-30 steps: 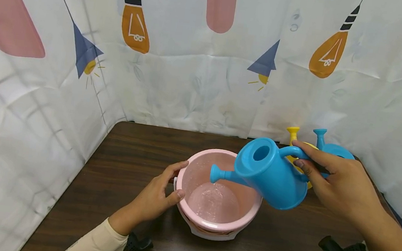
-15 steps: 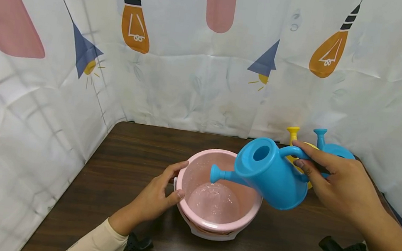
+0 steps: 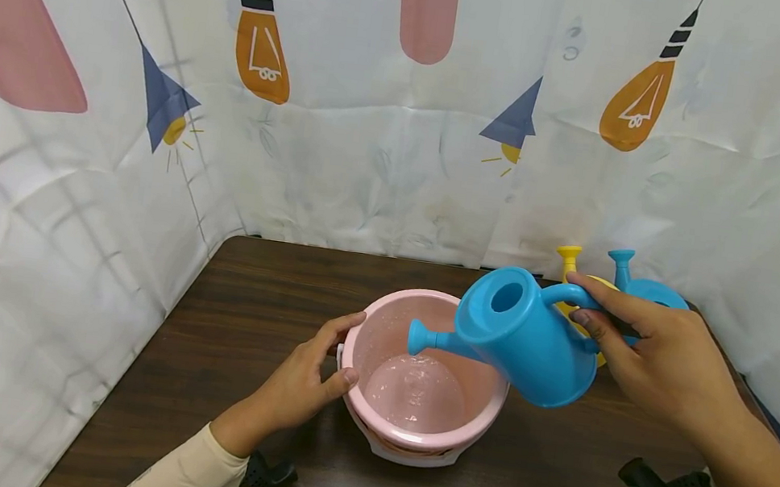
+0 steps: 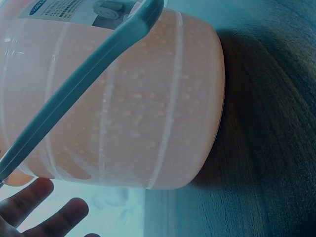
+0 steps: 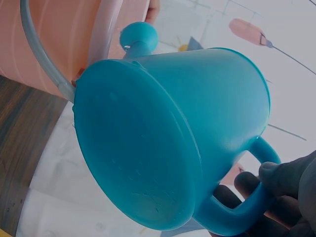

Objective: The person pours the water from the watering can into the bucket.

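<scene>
My right hand grips the handle of a blue watering can, its fingers curled round it in the right wrist view. The can tilts left, its spout over a pink bucket. Clear water lies rippled on the bucket's floor below the spout. My left hand rests on the bucket's left side, thumb and index finger spread and touching the rim. In the left wrist view, straight fingers lie by the bucket wall, which has a grey carrying handle hanging across it.
Behind my right hand stand a yellow watering can and a second blue watering can, both partly hidden. The dark wooden table meets a patterned curtain at the back and sides.
The ripples on the water in the bucket shift slightly. Both hands, the watering can and the bucket stay where they were.
</scene>
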Demonstrator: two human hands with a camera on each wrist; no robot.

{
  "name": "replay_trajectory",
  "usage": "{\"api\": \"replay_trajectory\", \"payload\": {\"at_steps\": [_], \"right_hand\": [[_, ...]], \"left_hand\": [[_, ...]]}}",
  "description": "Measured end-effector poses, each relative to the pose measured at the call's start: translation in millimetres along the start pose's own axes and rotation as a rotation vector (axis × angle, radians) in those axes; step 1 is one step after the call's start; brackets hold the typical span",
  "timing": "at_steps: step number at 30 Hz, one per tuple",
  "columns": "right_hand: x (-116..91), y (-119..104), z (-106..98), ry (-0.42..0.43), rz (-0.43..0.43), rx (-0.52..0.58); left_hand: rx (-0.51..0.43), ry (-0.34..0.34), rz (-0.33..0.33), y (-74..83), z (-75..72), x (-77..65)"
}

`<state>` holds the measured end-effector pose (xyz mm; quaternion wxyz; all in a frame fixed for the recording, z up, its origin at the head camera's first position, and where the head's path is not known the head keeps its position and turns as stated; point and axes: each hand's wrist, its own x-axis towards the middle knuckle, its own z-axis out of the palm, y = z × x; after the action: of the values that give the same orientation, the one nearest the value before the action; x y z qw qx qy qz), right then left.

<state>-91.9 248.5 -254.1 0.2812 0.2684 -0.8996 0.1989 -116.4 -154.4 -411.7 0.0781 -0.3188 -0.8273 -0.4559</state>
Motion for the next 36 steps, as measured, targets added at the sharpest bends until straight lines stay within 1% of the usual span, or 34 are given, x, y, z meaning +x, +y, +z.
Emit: {"api": "replay_trajectory", "payload": {"at_steps": [16,23,36], "right_hand": [[-0.8,-0.8,0.3,-0.009,0.012,-0.003],[-0.6,-0.4,0.3,-0.002,0.007,-0.002],[-0.6,-1.4,-0.7,-0.017,0.021,-0.017]], "left_hand": [[0.001,-0.005,-0.016,0.9,0.0,-1.2],[0.001,-0.005,-0.011,0.4,0.1,-1.2],[0.007,0.001,-0.006,-0.2,-0.2,-0.3]]}}
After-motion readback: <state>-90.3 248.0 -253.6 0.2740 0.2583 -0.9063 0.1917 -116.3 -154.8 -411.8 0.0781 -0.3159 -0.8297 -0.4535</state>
